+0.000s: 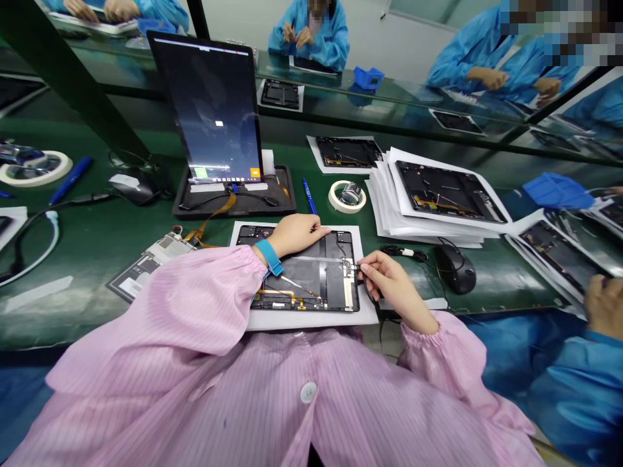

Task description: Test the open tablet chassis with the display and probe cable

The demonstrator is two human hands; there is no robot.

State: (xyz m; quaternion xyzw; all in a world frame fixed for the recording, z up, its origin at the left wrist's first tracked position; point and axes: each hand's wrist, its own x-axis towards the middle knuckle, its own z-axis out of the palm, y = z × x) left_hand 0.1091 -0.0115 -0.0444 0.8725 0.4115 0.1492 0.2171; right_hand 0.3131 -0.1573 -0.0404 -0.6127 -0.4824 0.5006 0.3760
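Observation:
An opened black tablet housing lies on a white sheet in front of me, its boards, flat ribbon cables and gold strips showing. My left hand, with a blue wrist strap, rests across the housing's far edge. One finger stretches out to the right; the others are mostly hidden. At the housing's right edge, my right hand pinches the plug end of a black cable against the side. The cable hangs down below my fingers.
Behind the housing a lit screen stands in a black tray. Around it are a tape roll, a blue pen, stacked sheets with another housing and a black mouse. A co-worker's hand is at far right.

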